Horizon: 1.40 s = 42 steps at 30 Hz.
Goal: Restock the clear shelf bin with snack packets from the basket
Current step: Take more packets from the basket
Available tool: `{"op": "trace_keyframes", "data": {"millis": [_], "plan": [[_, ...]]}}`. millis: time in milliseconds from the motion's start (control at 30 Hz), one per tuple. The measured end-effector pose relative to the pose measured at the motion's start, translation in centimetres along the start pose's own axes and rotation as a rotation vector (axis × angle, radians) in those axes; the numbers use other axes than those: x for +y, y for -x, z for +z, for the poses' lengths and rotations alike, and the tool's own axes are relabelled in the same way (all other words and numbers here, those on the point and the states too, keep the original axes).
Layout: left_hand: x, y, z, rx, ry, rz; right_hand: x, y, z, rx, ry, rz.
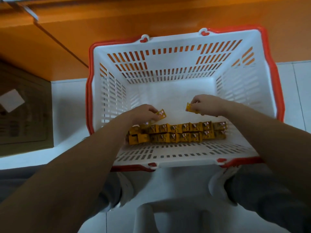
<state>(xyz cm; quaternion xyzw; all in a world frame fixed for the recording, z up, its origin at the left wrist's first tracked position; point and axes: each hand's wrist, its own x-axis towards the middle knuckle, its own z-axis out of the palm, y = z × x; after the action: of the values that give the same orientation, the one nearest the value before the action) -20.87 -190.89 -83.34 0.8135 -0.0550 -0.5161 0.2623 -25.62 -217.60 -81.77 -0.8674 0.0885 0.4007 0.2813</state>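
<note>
From the head view, both arms reach into the white basket (244, 91). The left hand (143, 113) pinches one yellow packet (161, 114); the right hand (206, 105) pinches another packet (191, 107). Such light fingertip grips could let a packet slip on lifting. The remaining packets (178, 132) lie in two rows just nearer than both hands. The clear bin is out of view.
</note>
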Motion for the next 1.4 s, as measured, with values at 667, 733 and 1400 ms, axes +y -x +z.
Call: {"op": "trace_keyframes", "data": {"millis": [667,733,1400], "plan": [[-1.5,0.5,0.8,0.19,0.18,-0.036,-0.1,-0.4,1.8,0.071,0.02,-0.173],[-1.4,0.2,1.1,0.23,0.23,-0.054,-0.1,-0.5,2.1,0.032,-0.006,-0.157],[0.0,0.2,1.9,0.168,0.099,0.009,-0.4,-1.0,1.6,0.174,-0.342,-0.133]]}}
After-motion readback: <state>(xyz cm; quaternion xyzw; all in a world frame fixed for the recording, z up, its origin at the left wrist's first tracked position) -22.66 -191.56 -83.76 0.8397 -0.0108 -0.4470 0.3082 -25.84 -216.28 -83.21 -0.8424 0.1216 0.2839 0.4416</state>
